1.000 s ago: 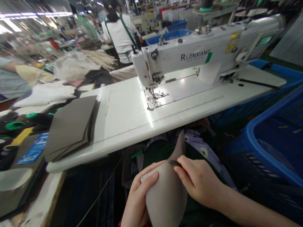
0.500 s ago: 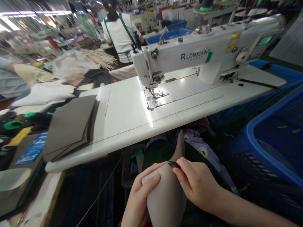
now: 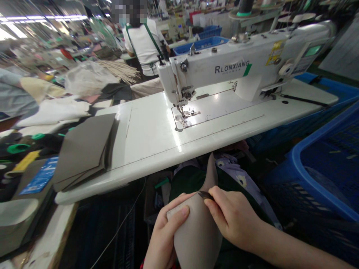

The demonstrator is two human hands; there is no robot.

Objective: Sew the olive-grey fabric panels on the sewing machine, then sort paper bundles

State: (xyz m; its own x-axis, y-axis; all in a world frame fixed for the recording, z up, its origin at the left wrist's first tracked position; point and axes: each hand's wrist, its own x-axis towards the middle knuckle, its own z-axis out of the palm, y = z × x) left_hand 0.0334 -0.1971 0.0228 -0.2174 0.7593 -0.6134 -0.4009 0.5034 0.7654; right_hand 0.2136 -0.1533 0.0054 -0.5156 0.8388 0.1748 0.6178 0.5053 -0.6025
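While I look down through the head camera, I count two hands of my own, low in the middle, in front of the lap. My left hand (image 3: pixel 165 239) grasps one curved grey piece (image 3: pixel 199 231), with the thumb pressed on its upper edge; the piece stands upright, below the table edge. My right hand (image 3: pixel 232 220) is pinched closed around one small dark tool (image 3: pixel 205 194), whose tip touches the grey piece. Only the tip shows, so I cannot tell what tool it is. On the white table (image 3: pixel 151 134) stands one sewing machine (image 3: pixel 238 67), and at its left end lies one stack of grey sheets (image 3: pixel 84 149); how many sheets, I cannot count. One blue basket (image 3: pixel 322 168) is cut off at the right. One co-worker (image 3: pixel 143 41) stands behind, back turned.
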